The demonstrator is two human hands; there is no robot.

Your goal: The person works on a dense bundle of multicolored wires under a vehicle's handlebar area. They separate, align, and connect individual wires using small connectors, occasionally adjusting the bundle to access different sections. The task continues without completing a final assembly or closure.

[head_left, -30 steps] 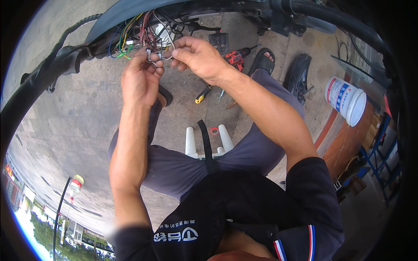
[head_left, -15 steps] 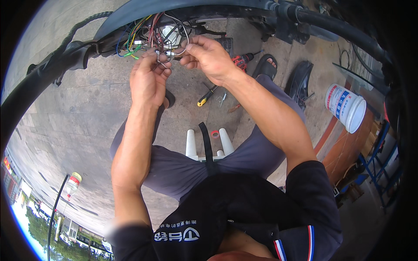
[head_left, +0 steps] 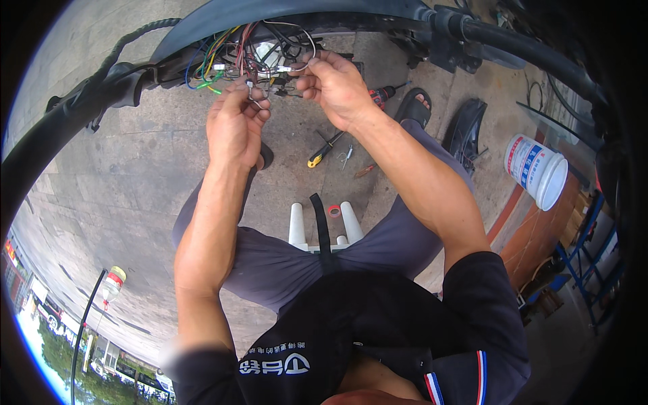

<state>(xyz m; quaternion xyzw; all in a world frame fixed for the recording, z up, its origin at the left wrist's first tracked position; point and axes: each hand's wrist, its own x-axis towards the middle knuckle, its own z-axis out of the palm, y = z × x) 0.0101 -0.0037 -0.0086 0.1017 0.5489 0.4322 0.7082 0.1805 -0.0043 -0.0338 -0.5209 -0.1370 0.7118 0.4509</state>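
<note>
Head view: looking down on two bare hands at a cluster of loose wiring, with the ground beyond.
Left hand [head_left: 235, 128]: thumb and fingertips pinched together on a small pale connector [head_left: 250, 84]; curled lower fingers beside a short bent wire; exact contact partly hidden.
Right hand [head_left: 339, 89]: thumb and forefinger closed on a white wire [head_left: 313, 46], looping down from above the fingertips; remaining fingers curled.
White plug [head_left: 284, 69]: between the two sets of fingers, just left of the right fingertips.
Wire bundle [head_left: 217, 52]: red, yellow, green and blue strands, hanging above and left of the left fingers; crowding close around the pinched connector.
Green connectors [head_left: 203, 86]: just left of the left fingertips.
Blue-grey panel [head_left: 290, 9]: arching above both hands, closing off the space over the wiring.
Red drill [head_left: 379, 96]: right of the right fingers, partly covered by that hand.
Yellow-handled screwdriver [head_left: 316, 160]: on the ground, below and between the fingers.
Red tape roll [head_left: 334, 211]: farther below the fingers, between the white stool legs [head_left: 296, 226].
Sandal [head_left: 414, 102]: right of the right fingers, past the drill.
Black curved part [head_left: 463, 131]: farther right of the right fingers.
White bucket [head_left: 533, 165]: well apart from the fingers, to the right and lower.
</note>
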